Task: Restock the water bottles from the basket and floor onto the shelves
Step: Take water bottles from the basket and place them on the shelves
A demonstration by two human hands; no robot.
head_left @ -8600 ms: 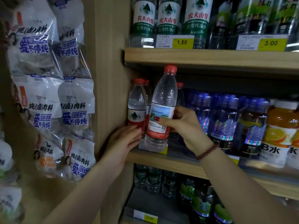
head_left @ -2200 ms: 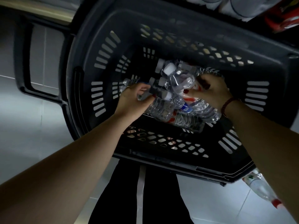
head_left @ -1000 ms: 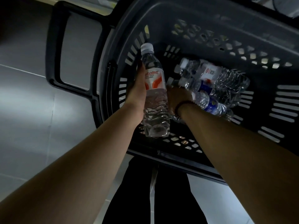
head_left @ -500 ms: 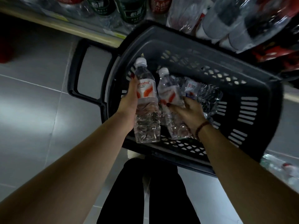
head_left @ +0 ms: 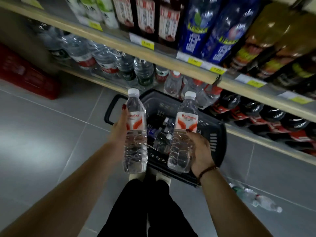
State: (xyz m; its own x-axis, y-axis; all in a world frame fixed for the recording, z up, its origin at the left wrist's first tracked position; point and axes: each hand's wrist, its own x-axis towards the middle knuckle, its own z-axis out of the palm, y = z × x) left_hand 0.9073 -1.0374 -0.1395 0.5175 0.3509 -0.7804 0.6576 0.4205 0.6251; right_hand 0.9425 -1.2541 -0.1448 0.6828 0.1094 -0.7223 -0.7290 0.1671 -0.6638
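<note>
Both hands up over the basket, one bottle each.

- Left hand [head_left: 119, 129] grips left water bottle [head_left: 136, 134] by the label band. The thumb lies up the bottle's 9 o'clock side and shows a red nail. The other fingers are wrapped behind the bottle, hidden; cannot tell their spread.
- Right hand [head_left: 201, 151] grips right water bottle [head_left: 183, 134] by its lower half. The thumb crosses the front just under the label. The remaining fingers are behind the bottle, out of sight. Bracelet [head_left: 207, 171] on the wrist.
- Both bottles are upright, white-capped, with red-and-white labels, and well apart from each other.
- Basket [head_left: 220, 142] sits on the floor under the hands, largely masked by the bottles and right hand. A few loose bottles [head_left: 162, 134] lie inside it; dark, count unclear.
- Floor bottles [head_left: 256, 199] lie at 4 o'clock of the frame, on their sides; blurred, number hard to fix.
- Shelf edge [head_left: 153, 53] runs from 10 to 3 o'clock. Yellow price tags [head_left: 147, 43] are unreadable.
- Shelved water bottles [head_left: 106, 60] stand below it at 11 o'clock, smeared by motion.
- Blue-label bottles [head_left: 205, 28] stand above at 1 o'clock, tops cut off.
- Red crate [head_left: 25, 76] sits at 9 o'clock, cropped by the frame edge.
</note>
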